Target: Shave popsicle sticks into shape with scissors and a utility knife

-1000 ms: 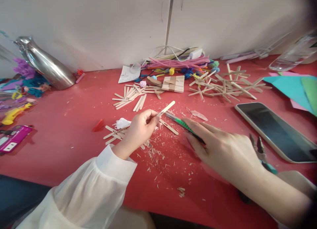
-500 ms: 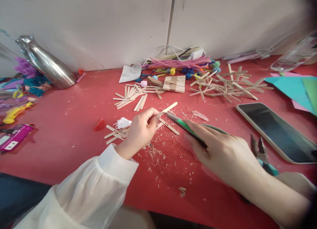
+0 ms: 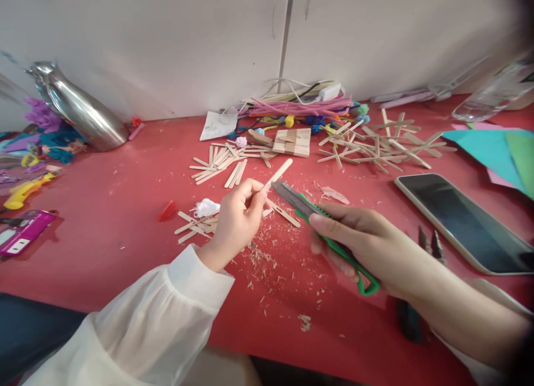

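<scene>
Between thumb and fingers, my left hand [image 3: 246, 211] pinches a wooden craft stick [image 3: 281, 172], its free end angled up and to the right. My right hand [image 3: 354, 236] is closed around a green utility knife [image 3: 334, 241]. The knife's blade [image 3: 292, 196] is out, with its tip close to the stick; whether they touch I cannot tell. Under the stick, another craft stick with a slot in it [image 3: 287, 214] lies on the table. Wood shavings [image 3: 262, 258] are scattered below both hands.
Behind my hands lie loose craft sticks [image 3: 217, 162], a bundled stack of sticks [image 3: 297, 142] and joined sticks [image 3: 384, 144]. A phone [image 3: 459, 219] and pliers [image 3: 431, 244] are at right. A metal jug [image 3: 85, 110] and a yellow cutter [image 3: 28, 191] stand or lie at left.
My right hand has turned, so the knife's flat side and green handle end now show. The stick in my left hand has tilted more steeply upward.
</scene>
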A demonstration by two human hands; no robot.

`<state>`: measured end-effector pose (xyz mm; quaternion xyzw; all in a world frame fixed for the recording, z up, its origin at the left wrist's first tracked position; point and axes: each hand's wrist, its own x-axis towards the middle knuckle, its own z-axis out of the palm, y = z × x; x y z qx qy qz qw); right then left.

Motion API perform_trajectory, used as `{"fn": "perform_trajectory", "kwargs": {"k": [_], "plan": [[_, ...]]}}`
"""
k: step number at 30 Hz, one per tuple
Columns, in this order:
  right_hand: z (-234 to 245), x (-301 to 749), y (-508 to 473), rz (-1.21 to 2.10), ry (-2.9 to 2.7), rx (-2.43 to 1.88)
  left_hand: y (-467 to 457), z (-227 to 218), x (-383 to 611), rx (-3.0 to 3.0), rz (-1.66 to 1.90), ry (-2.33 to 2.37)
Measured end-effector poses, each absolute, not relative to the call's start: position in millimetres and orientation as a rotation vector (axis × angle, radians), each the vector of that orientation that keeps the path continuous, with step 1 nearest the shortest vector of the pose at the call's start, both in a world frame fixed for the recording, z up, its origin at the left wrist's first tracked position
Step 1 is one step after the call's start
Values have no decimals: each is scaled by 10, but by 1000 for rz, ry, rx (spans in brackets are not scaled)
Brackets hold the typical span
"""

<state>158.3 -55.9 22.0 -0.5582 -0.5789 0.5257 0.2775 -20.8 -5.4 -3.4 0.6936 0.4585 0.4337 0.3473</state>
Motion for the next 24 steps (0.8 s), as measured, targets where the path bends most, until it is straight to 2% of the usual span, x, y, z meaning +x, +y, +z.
{"fn": "perform_trajectory", "kwargs": {"k": [5,8,12,24], "plan": [[146,1609,-597,692,-1845,-1576,-36,-43,-208,1602,1069,1158],[112,1618,-611,493,-1935,-1578,-39,-37,-207,1562,1066,1147],[107,1625,-602,421,-1980,-1566,-46,-37,-198,1563,1050,1127],[120,1608,-623,479,-1987,-1559,-46,-110,-216,1712,1085,1117]]}}
